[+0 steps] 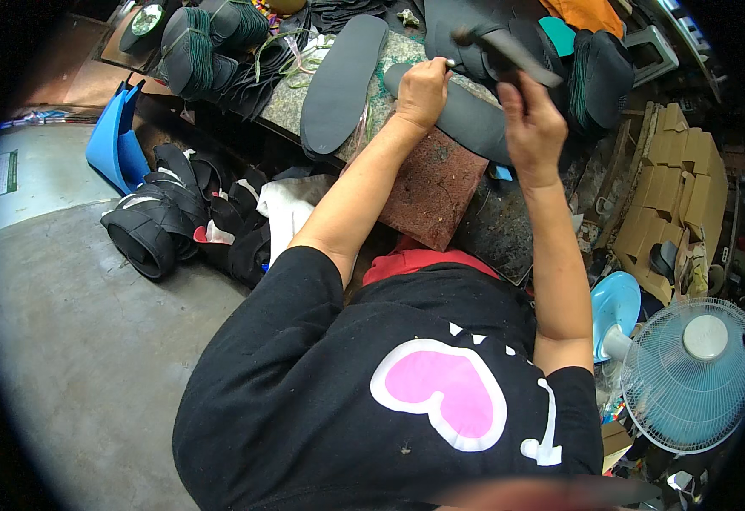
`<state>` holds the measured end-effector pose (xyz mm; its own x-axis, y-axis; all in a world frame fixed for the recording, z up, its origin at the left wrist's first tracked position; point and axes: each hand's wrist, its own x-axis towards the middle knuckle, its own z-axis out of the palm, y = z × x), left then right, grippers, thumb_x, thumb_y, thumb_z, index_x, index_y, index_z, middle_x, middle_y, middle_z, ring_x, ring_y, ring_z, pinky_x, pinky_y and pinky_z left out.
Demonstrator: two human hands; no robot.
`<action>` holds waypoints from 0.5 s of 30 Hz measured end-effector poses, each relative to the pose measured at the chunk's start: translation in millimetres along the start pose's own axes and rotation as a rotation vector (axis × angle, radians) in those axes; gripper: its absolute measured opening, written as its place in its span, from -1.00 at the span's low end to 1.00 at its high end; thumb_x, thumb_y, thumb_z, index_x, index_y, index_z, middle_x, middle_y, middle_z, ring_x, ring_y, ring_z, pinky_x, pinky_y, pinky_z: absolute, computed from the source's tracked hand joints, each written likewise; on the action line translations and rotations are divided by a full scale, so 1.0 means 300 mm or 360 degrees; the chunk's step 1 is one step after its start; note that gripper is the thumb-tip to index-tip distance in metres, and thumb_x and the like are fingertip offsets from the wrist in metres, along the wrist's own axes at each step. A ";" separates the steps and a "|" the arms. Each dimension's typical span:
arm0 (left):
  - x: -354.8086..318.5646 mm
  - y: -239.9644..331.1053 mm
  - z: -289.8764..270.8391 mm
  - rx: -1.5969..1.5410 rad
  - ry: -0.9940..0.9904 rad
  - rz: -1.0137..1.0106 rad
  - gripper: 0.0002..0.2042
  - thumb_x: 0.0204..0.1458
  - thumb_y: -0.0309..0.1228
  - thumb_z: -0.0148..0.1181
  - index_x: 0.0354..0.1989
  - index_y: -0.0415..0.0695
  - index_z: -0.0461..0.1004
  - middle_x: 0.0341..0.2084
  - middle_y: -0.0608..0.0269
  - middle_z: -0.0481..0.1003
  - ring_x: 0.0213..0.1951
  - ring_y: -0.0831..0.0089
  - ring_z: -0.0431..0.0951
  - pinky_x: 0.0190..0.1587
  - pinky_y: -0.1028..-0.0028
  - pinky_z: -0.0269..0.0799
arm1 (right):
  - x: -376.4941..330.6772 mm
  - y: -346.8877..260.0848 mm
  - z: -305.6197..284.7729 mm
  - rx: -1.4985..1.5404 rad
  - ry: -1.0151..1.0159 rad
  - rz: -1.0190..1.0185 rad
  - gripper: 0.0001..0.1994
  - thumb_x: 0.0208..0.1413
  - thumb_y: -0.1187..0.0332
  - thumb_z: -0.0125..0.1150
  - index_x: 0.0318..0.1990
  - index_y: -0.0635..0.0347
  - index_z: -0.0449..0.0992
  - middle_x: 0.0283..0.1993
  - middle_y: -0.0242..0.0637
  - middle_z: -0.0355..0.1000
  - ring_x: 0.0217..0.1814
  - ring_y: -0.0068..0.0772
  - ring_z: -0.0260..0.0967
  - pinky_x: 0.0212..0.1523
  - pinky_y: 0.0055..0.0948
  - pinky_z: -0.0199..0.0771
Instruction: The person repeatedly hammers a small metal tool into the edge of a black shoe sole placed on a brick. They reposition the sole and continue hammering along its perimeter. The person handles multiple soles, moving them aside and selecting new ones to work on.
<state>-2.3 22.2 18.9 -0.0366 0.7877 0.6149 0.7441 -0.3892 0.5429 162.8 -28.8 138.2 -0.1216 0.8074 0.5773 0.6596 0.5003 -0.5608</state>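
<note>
Left hand [422, 92] extended, pinching a small metal punch [450, 62] onto a dark sole [466, 119] at the table's [280, 106] near edge. Right hand [530, 128] raised, clenched on a blurred hammer [504, 48]; head indistinct.

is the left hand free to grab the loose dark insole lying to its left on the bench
Probably not at once. The left hand is closed on a small metal tool pressed to the sole being worked. The loose insole lies uncovered just beside it, so the path is free once the tool is released.

Both arms extended forward, left hand [422, 89] fisted low, right hand [530, 128] raised (grip closed)
</note>
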 end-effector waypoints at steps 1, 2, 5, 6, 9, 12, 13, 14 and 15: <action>-0.001 0.001 0.004 -0.0020 0.0017 -0.0037 -0.84 -0.02 -0.46 0.26 -0.30 -0.19 0.43 -0.47 0.02 0.53 -0.38 0.03 0.55 -0.30 0.23 0.46 | -0.023 0.006 0.016 -0.0245 -0.0182 0.0117 -0.71 0.19 0.08 0.15 -0.02 -0.04 0.50 -0.32 -0.08 0.53 -0.27 -0.01 0.53 -0.32 -0.22 0.48; -0.005 -0.003 0.007 -0.0041 0.0062 -0.0050 -0.85 -0.02 -0.46 0.26 -0.31 -0.19 0.44 -0.48 0.01 0.53 -0.38 0.02 0.55 -0.31 0.24 0.46 | -0.036 0.022 0.027 -0.0284 -0.0389 0.0576 -0.67 0.18 0.02 0.11 0.03 -0.14 0.49 -0.27 -0.07 0.54 -0.21 0.00 0.52 -0.26 -0.13 0.48; -0.022 -0.029 0.015 -0.0186 0.0128 -0.0352 -0.88 -0.01 -0.49 0.23 -0.33 -0.22 0.44 -0.49 0.02 0.55 -0.44 0.12 0.60 -0.36 0.30 0.50 | -0.088 0.084 0.006 -0.0608 -0.0455 0.0462 -0.63 0.17 0.00 0.09 0.07 -0.14 0.48 -0.25 -0.08 0.55 -0.20 0.02 0.52 -0.22 -0.11 0.49; -0.021 -0.043 0.018 -0.0286 0.0148 -0.0498 -0.87 -0.02 -0.51 0.23 -0.32 -0.24 0.43 -0.48 0.00 0.55 -0.45 0.13 0.60 -0.36 0.30 0.51 | -0.101 0.098 0.009 -0.0644 -0.0529 0.0547 -0.63 0.18 0.01 0.08 0.07 -0.13 0.48 -0.27 -0.07 0.55 -0.19 0.03 0.52 -0.20 -0.12 0.50; -0.023 -0.064 0.035 -0.0985 0.0338 -0.0988 -0.91 0.02 -0.57 0.18 -0.34 -0.31 0.41 -0.47 0.06 0.56 -0.48 0.34 0.63 -0.44 0.44 0.57 | -0.129 0.127 0.008 -0.0703 -0.0622 0.0566 -0.63 0.19 0.02 0.07 0.08 -0.12 0.48 -0.27 -0.07 0.56 -0.19 0.04 0.52 -0.19 -0.11 0.50; -0.028 -0.068 0.040 -0.1226 0.0438 -0.0943 -0.92 0.07 -0.59 0.14 -0.33 -0.34 0.39 -0.48 0.12 0.54 -0.49 0.43 0.62 -0.43 0.48 0.61 | -0.137 0.138 0.014 -0.0675 -0.0592 0.0603 -0.61 0.19 0.00 0.05 0.10 -0.13 0.47 -0.26 -0.05 0.56 -0.18 0.06 0.52 -0.18 -0.09 0.50; -0.028 -0.066 0.040 -0.1324 0.0479 -0.0976 -0.92 0.07 -0.59 0.14 -0.33 -0.34 0.39 -0.48 0.13 0.54 -0.49 0.44 0.61 -0.42 0.48 0.61 | -0.136 0.141 0.016 -0.0675 -0.0579 0.0612 -0.61 0.19 -0.01 0.05 0.10 -0.14 0.47 -0.26 -0.05 0.56 -0.18 0.06 0.52 -0.17 -0.08 0.50; -0.028 -0.063 0.040 -0.1423 0.0521 -0.1012 -0.92 0.07 -0.59 0.14 -0.33 -0.35 0.39 -0.48 0.14 0.54 -0.49 0.45 0.60 -0.40 0.48 0.61 | -0.136 0.143 0.018 -0.0683 -0.0603 0.0608 -0.61 0.19 -0.01 0.05 0.11 -0.14 0.47 -0.26 -0.05 0.56 -0.17 0.06 0.52 -0.17 -0.08 0.50; -0.027 -0.060 0.038 -0.1528 0.0564 -0.1045 -0.92 0.08 -0.59 0.14 -0.33 -0.35 0.39 -0.48 0.14 0.53 -0.49 0.47 0.60 -0.39 0.48 0.61 | -0.135 0.147 0.018 -0.0700 -0.0622 0.0606 -0.60 0.19 -0.02 0.04 0.11 -0.14 0.47 -0.26 -0.04 0.55 -0.17 0.06 0.52 -0.17 -0.08 0.50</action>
<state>-7.7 28.2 -2.5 -0.5129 0.8521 0.1044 -0.2759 -0.2788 0.9199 192.8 -37.8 86.8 -0.0259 0.9959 0.0865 0.9381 0.0541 -0.3421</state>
